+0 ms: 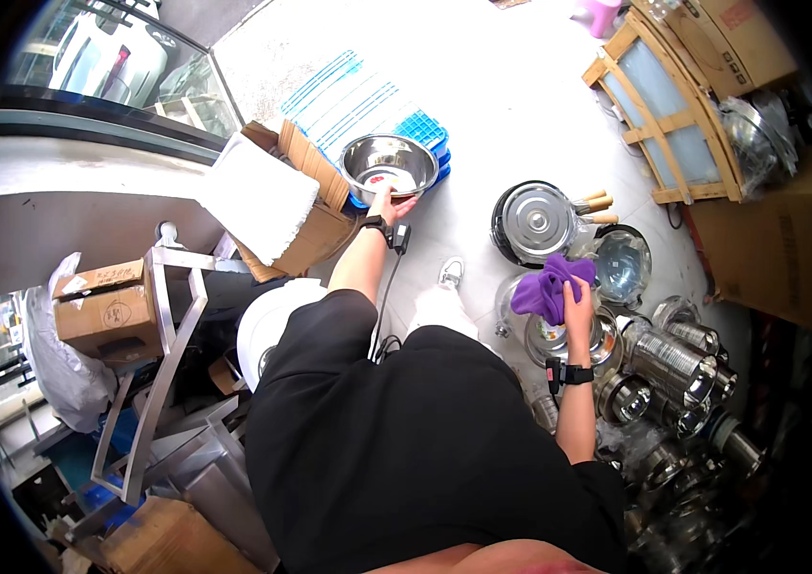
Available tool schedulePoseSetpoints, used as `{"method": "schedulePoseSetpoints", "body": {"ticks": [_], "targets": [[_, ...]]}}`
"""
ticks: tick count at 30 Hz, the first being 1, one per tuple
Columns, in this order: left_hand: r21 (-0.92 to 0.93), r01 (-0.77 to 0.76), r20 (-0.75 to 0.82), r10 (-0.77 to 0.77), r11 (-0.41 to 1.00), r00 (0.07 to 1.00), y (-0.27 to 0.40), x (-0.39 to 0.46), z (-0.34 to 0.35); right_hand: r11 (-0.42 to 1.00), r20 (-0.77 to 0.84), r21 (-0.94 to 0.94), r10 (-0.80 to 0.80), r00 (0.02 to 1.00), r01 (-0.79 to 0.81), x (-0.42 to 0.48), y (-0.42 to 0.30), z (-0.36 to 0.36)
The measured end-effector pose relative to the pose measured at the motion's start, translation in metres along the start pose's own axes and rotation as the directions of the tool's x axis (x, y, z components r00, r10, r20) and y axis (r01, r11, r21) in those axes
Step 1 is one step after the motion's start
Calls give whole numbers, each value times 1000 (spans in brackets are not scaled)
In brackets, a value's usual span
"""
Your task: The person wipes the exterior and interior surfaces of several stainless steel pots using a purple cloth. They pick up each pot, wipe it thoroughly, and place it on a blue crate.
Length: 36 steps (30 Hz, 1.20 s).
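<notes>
My left hand (393, 204) is at the near rim of a shiny stainless steel basin (390, 163), with some of its fingers hidden behind the wall. A red mark shows on the basin's inner bottom. The basin stands at the near right corner of a stack of blue plastic pallets or crates (348, 107). In my right hand (578, 298) is a bunched purple cloth (553, 287), held above metal bowls (601, 337) on the floor at the right. Beyond the cloth lie stacked pans with a round metal lid (537, 221) and wooden handles.
Opened cardboard boxes with a white foam sheet (262, 197) stand left of the basin. Steel pots and cylinders (671, 366) crowd the right floor. A wood-framed crate (664, 122) is at the upper right. A metal frame (162, 359) and a carton (106, 308) stand at the left.
</notes>
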<state>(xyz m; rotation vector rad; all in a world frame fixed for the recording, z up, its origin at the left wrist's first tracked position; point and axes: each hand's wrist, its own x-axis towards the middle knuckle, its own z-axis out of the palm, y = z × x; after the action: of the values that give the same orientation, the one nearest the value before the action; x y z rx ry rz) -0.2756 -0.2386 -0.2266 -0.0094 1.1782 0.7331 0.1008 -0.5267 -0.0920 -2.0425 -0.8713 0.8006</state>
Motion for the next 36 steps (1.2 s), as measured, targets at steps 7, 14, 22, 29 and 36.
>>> {"method": "schedulePoseSetpoints", "body": {"ticks": [7, 14, 22, 29, 36], "targets": [[-17, 9, -74, -10, 1000, 997, 50, 52, -6, 994, 35, -96, 61, 998, -57, 31, -37, 32], [-93, 21, -38, -25, 995, 999, 61, 94, 0, 964, 45, -199, 188, 981, -176, 48, -58, 46], [-108, -136, -164, 117, 985, 980, 52, 116, -4, 941, 71, -302, 183, 981, -154, 53, -58, 51], [-8, -233, -260, 223, 972, 940, 33, 117, -12, 958, 95, -243, 181, 979, -154, 52, -49, 56], [207, -101, -265, 155, 973, 952, -21, 94, 11, 982, 6, -140, 127, 992, -125, 34, -35, 25]]}}
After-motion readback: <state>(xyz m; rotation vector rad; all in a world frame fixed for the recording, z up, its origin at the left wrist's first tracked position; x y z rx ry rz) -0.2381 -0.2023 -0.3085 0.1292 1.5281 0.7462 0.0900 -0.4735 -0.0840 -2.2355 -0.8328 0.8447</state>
